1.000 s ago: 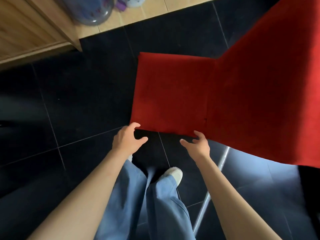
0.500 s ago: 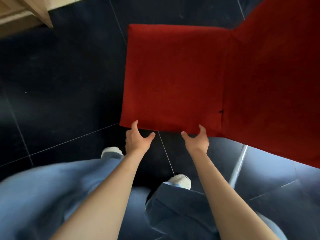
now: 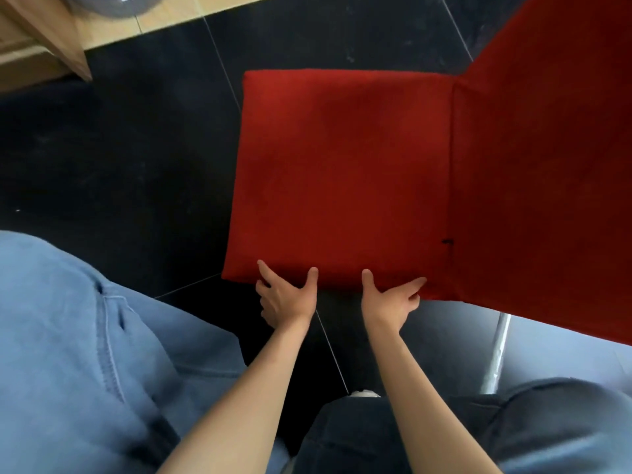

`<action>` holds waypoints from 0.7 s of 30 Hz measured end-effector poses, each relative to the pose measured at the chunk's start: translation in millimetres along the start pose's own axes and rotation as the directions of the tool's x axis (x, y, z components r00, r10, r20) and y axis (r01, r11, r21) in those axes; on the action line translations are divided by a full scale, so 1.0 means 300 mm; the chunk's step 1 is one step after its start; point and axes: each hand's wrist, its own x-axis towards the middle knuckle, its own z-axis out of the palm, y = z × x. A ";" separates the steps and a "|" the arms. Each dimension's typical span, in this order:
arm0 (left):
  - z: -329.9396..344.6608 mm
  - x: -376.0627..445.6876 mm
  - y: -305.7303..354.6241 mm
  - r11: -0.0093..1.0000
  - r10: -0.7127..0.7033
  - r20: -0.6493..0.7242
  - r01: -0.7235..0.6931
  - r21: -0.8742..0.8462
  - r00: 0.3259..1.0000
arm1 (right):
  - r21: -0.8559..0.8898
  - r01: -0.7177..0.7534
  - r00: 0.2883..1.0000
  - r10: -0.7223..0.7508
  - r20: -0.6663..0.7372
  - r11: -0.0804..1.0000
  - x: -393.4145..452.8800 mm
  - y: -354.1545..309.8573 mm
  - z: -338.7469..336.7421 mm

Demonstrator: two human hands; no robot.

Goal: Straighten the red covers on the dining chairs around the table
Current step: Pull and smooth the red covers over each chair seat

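Both hands have closed onto the near edge of the red seat cover (image 3: 338,172), left hand (image 3: 285,297) and right hand (image 3: 390,301) gripping side by side, thumbs on top, the cover stretching away toward the red chair back (image 3: 547,186).

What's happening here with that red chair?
A person is bent over a dining chair, tidying its red cover. Both hands are at the near side edge of the seat: the left hand and the right hand each have a thumb on top of the fabric and the fingers reaching along or under the edge. The cover on the seat looks fairly smooth. The chair's backrest rises at the right, also covered in red, above a dark tiled floor.
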 end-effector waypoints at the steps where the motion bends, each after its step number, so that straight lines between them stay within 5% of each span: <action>1: 0.014 0.005 0.004 1.000 -0.017 -0.008 0.017 -0.016 1.000 | 0.025 -0.010 1.000 0.010 -0.005 1.000 0.010 0.000 0.008; 21: 0.127 0.046 0.035 0.955 -0.161 0.011 0.159 -0.251 0.987 | 0.293 -0.081 0.991 0.107 -0.074 0.953 0.129 -0.005 0.045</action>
